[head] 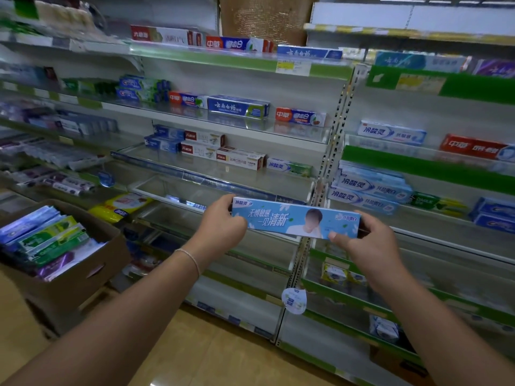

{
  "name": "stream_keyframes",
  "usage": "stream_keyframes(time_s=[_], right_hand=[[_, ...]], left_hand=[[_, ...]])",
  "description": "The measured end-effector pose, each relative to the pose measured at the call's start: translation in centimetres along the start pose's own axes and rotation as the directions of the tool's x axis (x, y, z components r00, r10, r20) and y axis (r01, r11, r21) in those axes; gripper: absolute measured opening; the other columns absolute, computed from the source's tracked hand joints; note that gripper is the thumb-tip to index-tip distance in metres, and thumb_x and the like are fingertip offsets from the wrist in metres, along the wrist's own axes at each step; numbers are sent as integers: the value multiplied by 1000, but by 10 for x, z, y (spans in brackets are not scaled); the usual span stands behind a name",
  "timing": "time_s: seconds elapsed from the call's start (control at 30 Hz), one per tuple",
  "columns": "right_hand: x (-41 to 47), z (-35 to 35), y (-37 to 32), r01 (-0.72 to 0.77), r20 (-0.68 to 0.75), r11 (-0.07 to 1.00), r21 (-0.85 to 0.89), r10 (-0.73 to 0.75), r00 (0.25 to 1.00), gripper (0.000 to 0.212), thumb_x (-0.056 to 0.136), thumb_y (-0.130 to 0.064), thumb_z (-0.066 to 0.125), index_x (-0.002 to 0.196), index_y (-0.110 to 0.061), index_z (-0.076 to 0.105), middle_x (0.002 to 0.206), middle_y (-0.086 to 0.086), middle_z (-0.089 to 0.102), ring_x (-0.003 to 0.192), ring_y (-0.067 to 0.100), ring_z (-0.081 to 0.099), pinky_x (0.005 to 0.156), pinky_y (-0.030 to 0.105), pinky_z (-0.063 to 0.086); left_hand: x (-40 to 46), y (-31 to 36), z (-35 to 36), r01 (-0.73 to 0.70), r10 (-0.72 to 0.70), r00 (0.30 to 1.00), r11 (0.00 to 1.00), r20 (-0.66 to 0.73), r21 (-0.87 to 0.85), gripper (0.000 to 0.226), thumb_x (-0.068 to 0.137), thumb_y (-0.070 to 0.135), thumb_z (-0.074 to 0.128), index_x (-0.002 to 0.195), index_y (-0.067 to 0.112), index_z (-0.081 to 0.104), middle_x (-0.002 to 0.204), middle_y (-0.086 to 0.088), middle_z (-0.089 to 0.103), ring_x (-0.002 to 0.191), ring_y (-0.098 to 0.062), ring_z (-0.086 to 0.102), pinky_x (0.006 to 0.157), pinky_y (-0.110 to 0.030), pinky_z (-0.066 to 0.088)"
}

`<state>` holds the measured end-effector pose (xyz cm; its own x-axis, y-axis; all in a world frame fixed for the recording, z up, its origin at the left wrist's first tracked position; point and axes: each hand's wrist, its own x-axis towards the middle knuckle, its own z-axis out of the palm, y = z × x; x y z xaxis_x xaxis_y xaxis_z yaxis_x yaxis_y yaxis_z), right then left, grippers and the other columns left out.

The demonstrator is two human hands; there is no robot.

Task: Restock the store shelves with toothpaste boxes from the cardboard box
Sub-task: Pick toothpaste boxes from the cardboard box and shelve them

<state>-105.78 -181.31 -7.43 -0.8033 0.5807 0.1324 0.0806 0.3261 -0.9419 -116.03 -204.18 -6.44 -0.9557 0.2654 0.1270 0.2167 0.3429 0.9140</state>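
I hold a long light-blue toothpaste box (289, 218) level in front of the shelves, at about the height of the fourth shelf. My left hand (223, 221) grips its left end and my right hand (362, 240) pinches its right end. A brown cardboard box (92, 268) stands open at the lower left, filled with several toothpaste boxes in blue, green and purple. A stack of matching light-blue boxes (367, 188) lies on the right-hand shelf, just above and right of the held box.
Two shelf units (250, 129) meet at a perforated upright (323, 174) behind the held box. Their shelves carry scattered toothpaste boxes with wide gaps between them. Yellow packs (122, 204) lie low on the left. A wooden floor (223, 352) runs below.
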Motion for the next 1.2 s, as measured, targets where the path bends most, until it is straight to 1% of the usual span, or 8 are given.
stream_keyframes(time_s=[0.1,0.27,0.43,0.53,0.67,0.83,1.07,1.2], right_hand=[[-2,11,-3,15,37,1000,12,-16,999,50,78,-2,80,121,-16,59,98,-4,68,90,11,66,71,27,53],[-1,33,-12,44,80,998,37,-46,996,47,77,-1,80,118,-14,60,99,-1,69,90,14,66,75,32,54],[2,52,-20,62,121,997,48,-68,990,51,75,-1,81,121,-11,60,100,1,70,91,15,68,76,32,56],[1,60,-28,105,136,994,43,-110,985,50,75,-1,81,119,-14,59,97,-3,69,88,10,67,71,26,54],[1,68,-36,131,164,991,36,-135,977,63,75,-2,82,132,-9,56,104,1,69,92,10,66,81,33,56],[2,71,-39,142,179,990,24,-144,973,76,71,-1,84,138,-8,50,109,3,68,95,12,66,83,35,58],[-3,69,-33,127,177,992,-11,-123,976,62,73,5,79,128,-13,56,105,2,66,92,12,66,78,39,61],[-8,61,-21,98,161,995,-26,-93,983,48,74,7,76,109,-20,59,100,2,67,89,12,67,73,39,61]], left_hand=[[-2,-3,-13,8,-8,1000,1000,-22,14,32,88,-1,51,114,18,56,95,5,62,78,-5,58,51,-12,43],[-6,-7,-38,21,-19,998,999,-67,25,33,88,0,49,116,15,57,99,0,64,73,-6,56,44,-8,38],[-6,-11,-56,55,-49,989,998,-142,41,27,88,4,53,111,18,54,101,-1,64,85,-11,61,59,-21,49],[-5,-9,-64,66,-49,980,995,-194,81,22,88,9,54,108,16,54,100,-4,63,86,-16,62,65,-29,52],[-3,-5,-71,101,-70,967,988,-245,118,19,90,15,52,109,13,54,100,-7,61,77,-16,57,53,-26,42],[-5,-4,-74,115,-84,959,988,-270,101,19,90,17,52,109,13,55,99,-6,62,81,-18,60,58,-29,47],[-10,-9,-65,134,-104,959,986,-264,101,19,94,17,51,112,12,53,99,-6,61,73,-11,55,49,-21,38],[-11,-17,-54,144,-113,964,983,-243,117,23,93,19,52,115,12,53,101,-6,61,77,-9,56,52,-20,39]])
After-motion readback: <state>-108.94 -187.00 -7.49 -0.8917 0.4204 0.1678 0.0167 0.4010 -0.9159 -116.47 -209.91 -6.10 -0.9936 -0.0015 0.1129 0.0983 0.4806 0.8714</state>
